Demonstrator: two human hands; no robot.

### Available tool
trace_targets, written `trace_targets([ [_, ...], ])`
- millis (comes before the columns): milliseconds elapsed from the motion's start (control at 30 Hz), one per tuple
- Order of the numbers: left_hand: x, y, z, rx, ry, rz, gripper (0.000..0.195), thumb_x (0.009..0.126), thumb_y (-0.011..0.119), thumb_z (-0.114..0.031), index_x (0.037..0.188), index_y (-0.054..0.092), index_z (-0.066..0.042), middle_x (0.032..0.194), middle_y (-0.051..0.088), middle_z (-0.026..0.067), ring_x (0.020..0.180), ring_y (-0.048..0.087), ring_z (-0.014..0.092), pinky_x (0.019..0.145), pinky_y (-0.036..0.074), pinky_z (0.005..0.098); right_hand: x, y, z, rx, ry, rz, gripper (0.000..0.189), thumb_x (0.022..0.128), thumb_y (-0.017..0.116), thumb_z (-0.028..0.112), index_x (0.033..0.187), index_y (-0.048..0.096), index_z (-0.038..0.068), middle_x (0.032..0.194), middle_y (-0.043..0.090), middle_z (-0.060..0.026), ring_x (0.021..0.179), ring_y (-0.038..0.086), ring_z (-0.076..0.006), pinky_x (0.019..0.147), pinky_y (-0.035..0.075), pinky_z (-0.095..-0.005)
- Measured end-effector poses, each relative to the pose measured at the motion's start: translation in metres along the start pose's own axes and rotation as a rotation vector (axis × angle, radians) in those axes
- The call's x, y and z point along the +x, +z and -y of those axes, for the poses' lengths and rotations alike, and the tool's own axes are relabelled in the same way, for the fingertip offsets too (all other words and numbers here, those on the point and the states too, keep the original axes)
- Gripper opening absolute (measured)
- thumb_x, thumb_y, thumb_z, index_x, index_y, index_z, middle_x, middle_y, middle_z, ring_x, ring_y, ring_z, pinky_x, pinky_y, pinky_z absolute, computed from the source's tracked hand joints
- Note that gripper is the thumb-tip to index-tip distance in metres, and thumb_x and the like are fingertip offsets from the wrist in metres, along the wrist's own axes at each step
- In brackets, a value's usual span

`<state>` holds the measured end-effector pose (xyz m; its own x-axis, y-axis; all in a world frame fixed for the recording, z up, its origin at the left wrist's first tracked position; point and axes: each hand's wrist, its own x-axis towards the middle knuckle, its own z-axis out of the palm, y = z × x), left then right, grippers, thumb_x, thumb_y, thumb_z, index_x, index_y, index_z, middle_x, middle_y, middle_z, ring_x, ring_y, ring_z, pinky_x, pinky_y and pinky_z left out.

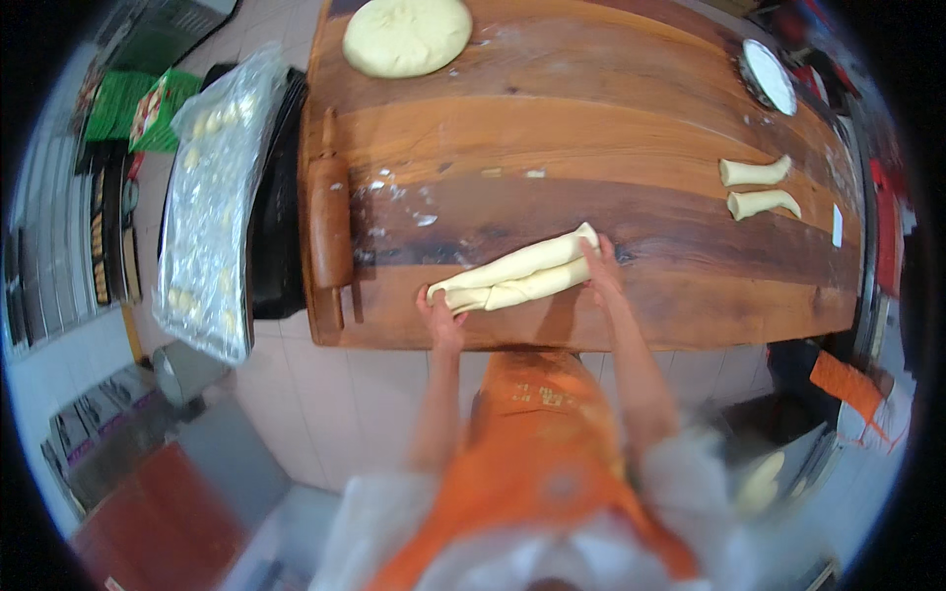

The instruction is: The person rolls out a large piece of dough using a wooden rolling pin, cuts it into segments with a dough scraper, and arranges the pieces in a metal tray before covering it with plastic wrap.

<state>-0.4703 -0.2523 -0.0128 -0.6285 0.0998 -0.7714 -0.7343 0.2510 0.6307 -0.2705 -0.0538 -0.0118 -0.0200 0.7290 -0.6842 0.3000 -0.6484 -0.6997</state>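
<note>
Two long rolls of pale dough lie side by side near the front of the wooden table, an upper dough roll (517, 260) and a lower dough roll (528, 289). My left hand (443, 319) grips their left ends, thumb on top. At the right ends, my right hand (604, 272) has its fingers around both rolls. The pair slants up towards the right; whether it rests on the wood or is slightly raised, I cannot tell.
A wooden rolling pin (330, 221) lies along the table's left edge. Beyond are a large dough mound (408, 35), two short dough pieces (755, 171) and a bowl of white powder (768, 76). Left of the wooden table (635, 140) stands a plastic-covered tray (211, 214) with dough pieces.
</note>
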Motion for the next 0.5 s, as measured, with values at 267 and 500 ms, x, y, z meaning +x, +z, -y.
trace_targets([
  [267,0.022,0.005,0.022,0.285,0.520,0.360,0.024,0.086,0.054,-0.021,0.098,0.044,-0.002,0.094,0.049,0.0085,0.086,0.048,0.017,0.074,0.044,0.0315,-0.028,0.004,0.018,-0.410,-0.483,0.000,0.047,0.067,0.071,0.028,0.100,0.048,0.003,0.100,0.052,-0.0162,0.096,0.050,-0.0300,0.084,0.041,-0.0383],
  [500,0.059,-0.017,0.026,0.670,0.799,0.490,0.024,0.081,0.057,-0.017,0.096,0.045,-0.001,0.091,0.051,0.0110,0.076,0.054,0.021,0.062,0.048,0.0321,-0.107,-0.030,-0.025,0.225,-0.725,0.044,0.053,0.076,0.060,0.017,0.124,0.040,0.006,0.117,0.049,-0.0163,0.109,0.049,-0.0270,0.092,0.038,-0.0367],
])
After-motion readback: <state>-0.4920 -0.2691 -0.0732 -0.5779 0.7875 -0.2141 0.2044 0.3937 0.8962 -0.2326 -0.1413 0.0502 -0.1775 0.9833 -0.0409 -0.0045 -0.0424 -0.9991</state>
